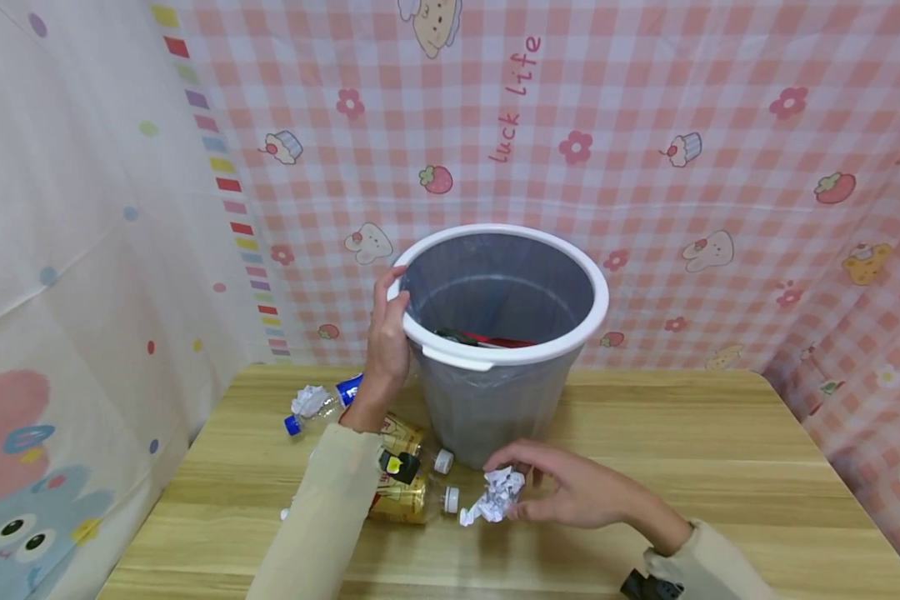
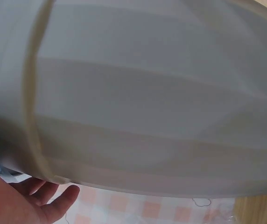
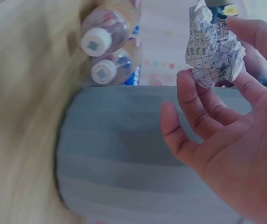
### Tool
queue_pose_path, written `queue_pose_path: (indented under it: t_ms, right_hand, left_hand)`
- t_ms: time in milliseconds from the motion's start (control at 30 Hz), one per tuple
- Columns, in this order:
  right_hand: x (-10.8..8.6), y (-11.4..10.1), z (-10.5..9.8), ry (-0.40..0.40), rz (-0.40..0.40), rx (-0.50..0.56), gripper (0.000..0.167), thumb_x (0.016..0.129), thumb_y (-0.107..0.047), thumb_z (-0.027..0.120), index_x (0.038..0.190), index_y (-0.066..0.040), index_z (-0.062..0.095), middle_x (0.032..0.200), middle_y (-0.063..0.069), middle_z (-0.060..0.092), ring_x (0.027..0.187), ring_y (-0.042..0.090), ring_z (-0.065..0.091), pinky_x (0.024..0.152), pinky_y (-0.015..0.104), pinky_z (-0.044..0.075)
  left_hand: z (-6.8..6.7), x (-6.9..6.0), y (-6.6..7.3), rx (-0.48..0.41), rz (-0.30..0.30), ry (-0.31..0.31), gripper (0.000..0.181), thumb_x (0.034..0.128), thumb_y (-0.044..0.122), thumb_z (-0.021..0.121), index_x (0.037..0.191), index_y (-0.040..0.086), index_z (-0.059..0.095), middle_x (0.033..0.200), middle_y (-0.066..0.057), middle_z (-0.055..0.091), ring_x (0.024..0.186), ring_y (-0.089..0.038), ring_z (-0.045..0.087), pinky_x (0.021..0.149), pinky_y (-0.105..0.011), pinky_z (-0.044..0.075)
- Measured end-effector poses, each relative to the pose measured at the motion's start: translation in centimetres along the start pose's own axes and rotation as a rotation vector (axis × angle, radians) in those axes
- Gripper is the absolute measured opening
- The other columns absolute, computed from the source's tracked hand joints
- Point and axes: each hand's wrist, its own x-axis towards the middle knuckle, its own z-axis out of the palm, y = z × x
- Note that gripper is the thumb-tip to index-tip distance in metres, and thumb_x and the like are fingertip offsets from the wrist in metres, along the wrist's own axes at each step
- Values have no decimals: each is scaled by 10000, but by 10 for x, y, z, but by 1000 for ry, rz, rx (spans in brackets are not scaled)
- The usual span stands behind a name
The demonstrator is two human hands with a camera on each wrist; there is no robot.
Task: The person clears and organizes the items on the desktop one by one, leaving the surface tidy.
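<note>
A grey bin (image 1: 487, 408) with a white rim stands upright on the wooden table. My left hand (image 1: 387, 342) grips its rim on the left side; in the left wrist view the fingers (image 2: 63, 203) lie against that edge. Red and dark items (image 1: 498, 341) show low inside the bin, too hidden to name. My right hand (image 1: 570, 492) pinches a crumpled piece of paper (image 1: 501, 492) between thumb and fingers, in front of the bin. Printed grid lines and text cover this paper ball (image 3: 215, 51) in the right wrist view.
Plastic bottles with gold labels (image 1: 405, 500) and white caps lie left of the bin, partly behind my left forearm. Farther left are a blue-capped bottle (image 1: 293, 425) and another crumpled paper (image 1: 310, 401). A pink checked curtain (image 1: 540, 183) hangs behind the table.
</note>
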Motion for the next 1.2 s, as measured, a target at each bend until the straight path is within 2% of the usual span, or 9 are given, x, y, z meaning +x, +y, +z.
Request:
queue_pose_path:
  t_ms: [233, 400, 633, 767, 967, 1100, 1200]
  right_hand:
    - [2, -17, -13, 17, -65, -12, 427, 920, -247, 701, 1316, -192, 551, 1164, -77, 605, 980, 81, 548, 806, 322, 517]
    - [5, -29, -23, 23, -105, -16, 431, 930, -263, 695, 1329, -217, 538, 1109, -89, 591, 895, 136, 552, 754, 289, 513]
    - [8, -57, -38, 27, -143, 0, 469, 910, -228, 726, 1339, -242, 536, 1033, -92, 552, 781, 157, 519, 673, 236, 487]
    - [9, -73, -50, 43, -175, -13, 471, 913, -194, 724, 1343, -223, 534, 1039, -86, 540, 747, 140, 485, 651, 214, 461]
    - [14, -88, -70, 118, -257, -37, 489, 892, -107, 734, 1332, -175, 532, 1054, -70, 546, 740, 94, 456, 635, 217, 435]
    - [17, -95, -83, 192, -268, -46, 535, 859, -35, 747, 1336, -154, 538, 933, -81, 502, 731, 79, 442, 612, 248, 421]
    - [21, -98, -92, 227, -264, -22, 547, 851, 12, 737, 1344, -113, 534, 904, -68, 489, 721, 100, 440, 603, 270, 415]
  left_hand:
    - [0, 0, 0, 10, -2, 0, 450, 1017, 215, 304, 1451, 120, 373, 1501, -121, 395, 1353, -298, 406, 1129, -451, 311]
    - [-1, 0, -1, 11, -4, -1, 452, 1016, 219, 299, 1451, 121, 369, 1503, -119, 392, 1356, -297, 405, 1133, -456, 308]
    - [-1, 1, 0, 16, -6, 0, 453, 1015, 223, 301, 1451, 122, 373, 1508, -111, 393, 1361, -291, 406, 1132, -445, 309]
    - [-1, 1, 0, 23, -6, 2, 453, 1017, 228, 301, 1453, 127, 373, 1509, -102, 396, 1365, -282, 406, 1137, -444, 308]
    - [-1, 0, 0, 31, -4, 10, 453, 1012, 219, 305, 1446, 114, 379, 1499, -105, 403, 1361, -280, 406, 1133, -428, 306]
    - [-1, 1, 0, 32, 1, 10, 454, 1011, 213, 307, 1445, 103, 380, 1496, -117, 405, 1355, -292, 411, 1128, -425, 311]
    - [0, 1, 0, 38, 1, 13, 452, 1011, 212, 307, 1443, 102, 384, 1493, -118, 410, 1352, -288, 415, 1128, -424, 313]
